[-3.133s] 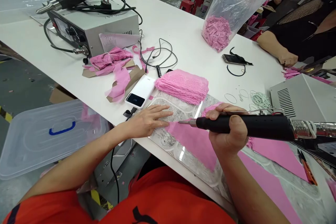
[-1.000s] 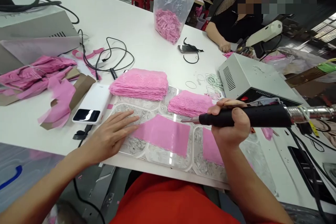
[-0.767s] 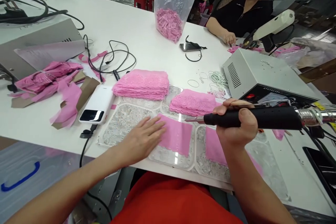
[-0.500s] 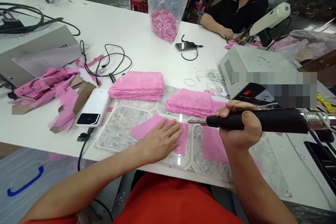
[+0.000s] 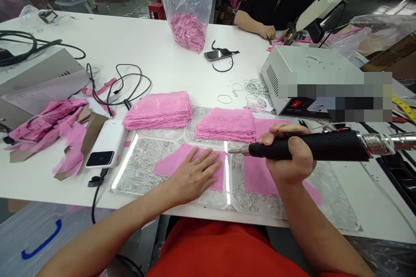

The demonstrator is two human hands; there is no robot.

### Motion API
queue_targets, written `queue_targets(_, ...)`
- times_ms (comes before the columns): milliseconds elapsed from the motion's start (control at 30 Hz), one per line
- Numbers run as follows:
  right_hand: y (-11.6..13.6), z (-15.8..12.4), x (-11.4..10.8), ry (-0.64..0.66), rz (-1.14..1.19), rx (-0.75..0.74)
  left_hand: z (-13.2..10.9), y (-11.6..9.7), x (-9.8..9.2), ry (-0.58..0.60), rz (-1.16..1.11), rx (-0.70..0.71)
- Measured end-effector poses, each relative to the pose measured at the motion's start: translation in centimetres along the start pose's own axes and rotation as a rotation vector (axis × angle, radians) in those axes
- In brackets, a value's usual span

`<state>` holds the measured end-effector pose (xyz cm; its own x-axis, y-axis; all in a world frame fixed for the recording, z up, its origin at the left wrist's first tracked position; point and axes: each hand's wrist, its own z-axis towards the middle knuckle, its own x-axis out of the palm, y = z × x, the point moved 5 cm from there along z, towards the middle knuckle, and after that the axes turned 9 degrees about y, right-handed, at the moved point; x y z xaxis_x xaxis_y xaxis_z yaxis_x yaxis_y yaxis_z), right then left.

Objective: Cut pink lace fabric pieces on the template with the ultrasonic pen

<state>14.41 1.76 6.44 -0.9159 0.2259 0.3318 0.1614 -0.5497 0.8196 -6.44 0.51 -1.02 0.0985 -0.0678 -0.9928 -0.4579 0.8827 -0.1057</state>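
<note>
We've slid left hand (image 5: 193,177) right, splayed flat, likely steadying pink cloth (image 5: 171,160); right hand (image 5: 289,158) grips black tool (image 5: 331,146), tip (image 5: 239,150) contact unclear.

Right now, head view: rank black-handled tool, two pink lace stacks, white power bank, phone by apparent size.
Largest to smallest:
1. Black-handled tool; nearness likely inflates it
2. Left pink lace stack and right pink lace stack: too alike to rank
3. White power bank
4. Phone
</note>
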Motion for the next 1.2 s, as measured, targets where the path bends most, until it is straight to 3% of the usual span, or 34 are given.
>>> queue_targets(700, -0.4, -0.2, 0.7, 0.132, -0.022, -0.05, 0.2, 0.0, -0.3, 0.01, -0.017, 0.01)
queue_targets(1000, -0.3, 0.0, 0.7, 0.072, -0.001, -0.037, 0.1, 0.2, -0.2, 0.025, -0.014, 0.008)
queue_targets(1200, 0.1, -0.1, 1.3, 0.046, -0.008, -0.037, -0.5, -1.7, -1.0, -0.037, -0.002, 0.052)
